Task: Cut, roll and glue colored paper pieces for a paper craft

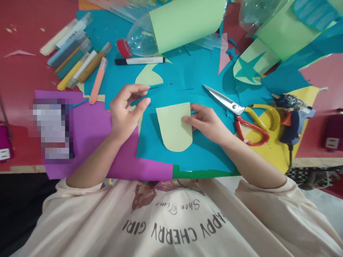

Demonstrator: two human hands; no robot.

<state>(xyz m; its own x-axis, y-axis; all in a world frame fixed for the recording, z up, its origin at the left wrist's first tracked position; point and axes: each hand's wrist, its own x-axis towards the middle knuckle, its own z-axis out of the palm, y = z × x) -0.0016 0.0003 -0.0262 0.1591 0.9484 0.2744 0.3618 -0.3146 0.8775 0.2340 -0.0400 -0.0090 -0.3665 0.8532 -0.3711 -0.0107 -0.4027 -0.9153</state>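
My right hand (207, 121) pinches the right edge of a pale green paper piece (174, 130), thumb in front and fingers partly hidden behind. The piece has a straight top and a rounded bottom, and it stands over blue paper (150, 142). To its left, my left hand (128, 110) is raised with thumb and fingers apart, nothing visible between them. Scissors (237, 110) with red and yellow handles lie to the right of my right hand. A curved green paper scrap (150, 74) lies just beyond my left fingertips.
Beyond the hands lies a plastic bottle (139, 39) wrapped in green paper, with a marker (139, 61) beside it. Several capped pens (75, 57) and a phone (53, 132) are at left. At right are a glue gun (293, 121) and a blue star (249, 67) on green paper.
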